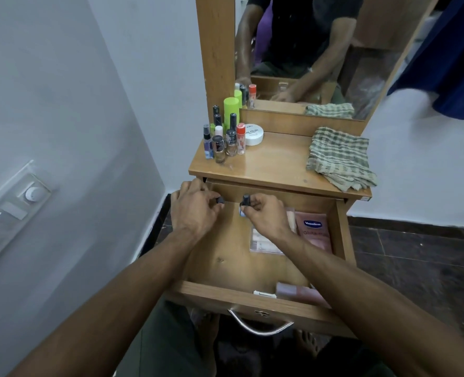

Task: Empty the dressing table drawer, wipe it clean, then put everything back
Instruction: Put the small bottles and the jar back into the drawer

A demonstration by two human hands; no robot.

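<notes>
The wooden drawer [225, 295] is pulled out below the dressing table top [277, 161]. My left hand [192, 208] grips a small black-capped bottle [220, 200] over the drawer's back left corner. My right hand [266, 213] holds another small bottle with a black cap [245, 199] near the drawer's back middle. A pink Vaseline sachet [313, 231], a clear flat packet [263, 243] and a pink box [298, 292] lie in the drawer. Several small bottles [225, 140], a green can [231, 110] and a white round jar [253, 134] stand on the top's left side.
A checked green cloth [336, 157] lies on the top's right side. A mirror [307, 50] rises behind. A white wall with a switch panel [10, 210] is on the left. The drawer's metal handle [258, 326] hangs at the front; dark floor [415, 262] lies to the right.
</notes>
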